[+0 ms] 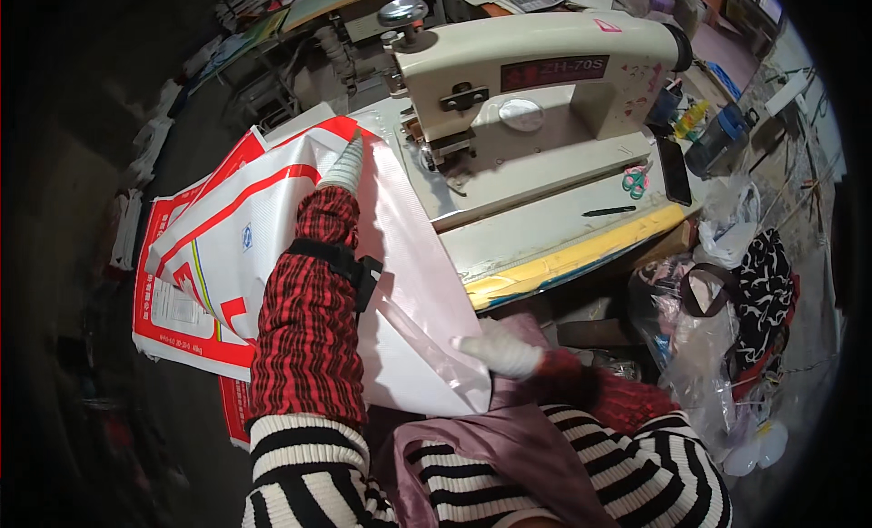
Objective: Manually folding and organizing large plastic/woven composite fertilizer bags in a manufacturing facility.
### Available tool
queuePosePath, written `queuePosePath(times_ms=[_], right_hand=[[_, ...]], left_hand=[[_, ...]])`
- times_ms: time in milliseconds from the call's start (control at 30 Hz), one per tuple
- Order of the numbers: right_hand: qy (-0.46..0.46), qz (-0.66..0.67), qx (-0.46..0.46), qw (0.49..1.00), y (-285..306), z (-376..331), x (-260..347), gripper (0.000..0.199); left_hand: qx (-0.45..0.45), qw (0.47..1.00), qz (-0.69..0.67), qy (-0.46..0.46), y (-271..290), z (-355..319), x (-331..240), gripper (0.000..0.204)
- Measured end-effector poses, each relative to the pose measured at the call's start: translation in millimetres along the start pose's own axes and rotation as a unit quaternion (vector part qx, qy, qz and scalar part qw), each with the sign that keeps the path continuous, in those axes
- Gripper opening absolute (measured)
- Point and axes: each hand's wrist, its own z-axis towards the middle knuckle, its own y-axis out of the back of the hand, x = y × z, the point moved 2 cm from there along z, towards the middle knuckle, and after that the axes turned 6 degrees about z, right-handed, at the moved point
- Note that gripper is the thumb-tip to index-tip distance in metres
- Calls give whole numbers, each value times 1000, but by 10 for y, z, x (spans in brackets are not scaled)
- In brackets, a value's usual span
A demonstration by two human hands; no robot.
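A large white and red woven plastic sack (272,221) spreads from the sewing machine's left side down to my lap, its plain white face (409,246) turned up on the right. My left hand (343,165), in a whitish knit glove, is closed on the sack's upper part near the machine's needle area. Its fingertips are partly lost in the folds. My right hand (509,349), gloved too and slightly blurred, has its fingers closed at the sack's lower right edge. The cream sewing machine (545,51) stands beyond both hands.
On the machine table lie small green-handled scissors (635,181), a black pen (609,211) and a phone (673,171). Yellow covering (572,258) lines the table's near edge. Plastic bags (695,328) hang at the right. More red and white sacks (173,319) lie under the top one.
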Motion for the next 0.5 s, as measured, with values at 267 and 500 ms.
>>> queuePosePath(times_ms=[267, 500], right_hand=[[293, -478, -147, 815, 483, -467, -708, 41], [145, -398, -205, 882, 484, -970, -440, 55]], left_hand=[[-41, 972, -191, 129, 620, 648, 247, 54], [-124, 787, -584, 155, 1058, 452, 940, 42]])
